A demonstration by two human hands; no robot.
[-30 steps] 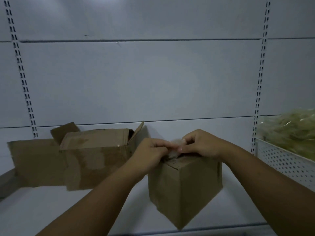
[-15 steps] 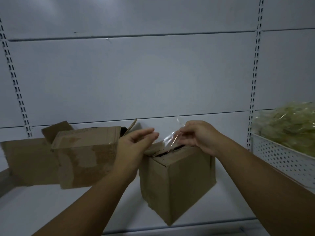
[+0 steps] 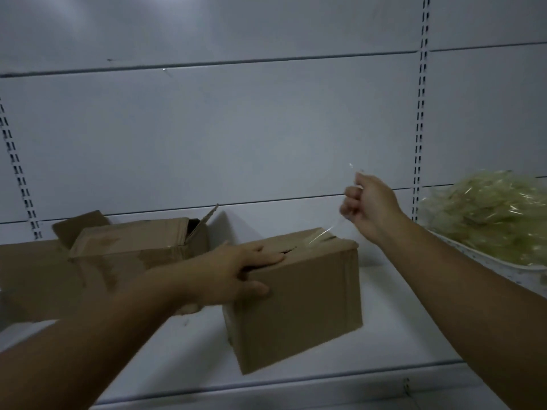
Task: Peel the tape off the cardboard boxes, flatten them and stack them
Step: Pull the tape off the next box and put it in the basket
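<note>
A person's two bare forearms reach forward over a white metal shelf (image 3: pixel 399 315) in dim light. In the middle of the shelf stands a closed brown cardboard box (image 3: pixel 305 309), turned slightly so that one corner points toward the viewer.

The left hand (image 3: pixel 236 273) steadies this box at its upper left edge. Its fingers lie straight and flat across the top flap, while the thumb stretches along the front face just below the edge.

The right hand (image 3: pixel 367 208) is raised above and to the right of the box, apart from it. Its fingers are curled into a fist that pinches a strip of clear tape (image 3: pixel 325 230). The strip runs taut from the fist down to the top of the box, where its lower end is stuck near the flap seam. A short loose end of tape pokes up above the knuckles.

Behind and to the left sits a second cardboard box (image 3: pixel 133 250), larger, with its flaps open and pale torn patches on its side. A flat piece of cardboard (image 3: pixel 26 279) leans behind it at the far left.

At the right edge, a white perforated basket (image 3: pixel 485 266) holds a heap of crumpled yellowish clear plastic (image 3: pixel 488 214). A grey back panel (image 3: pixel 266 128) with slotted uprights fills the background.
</note>
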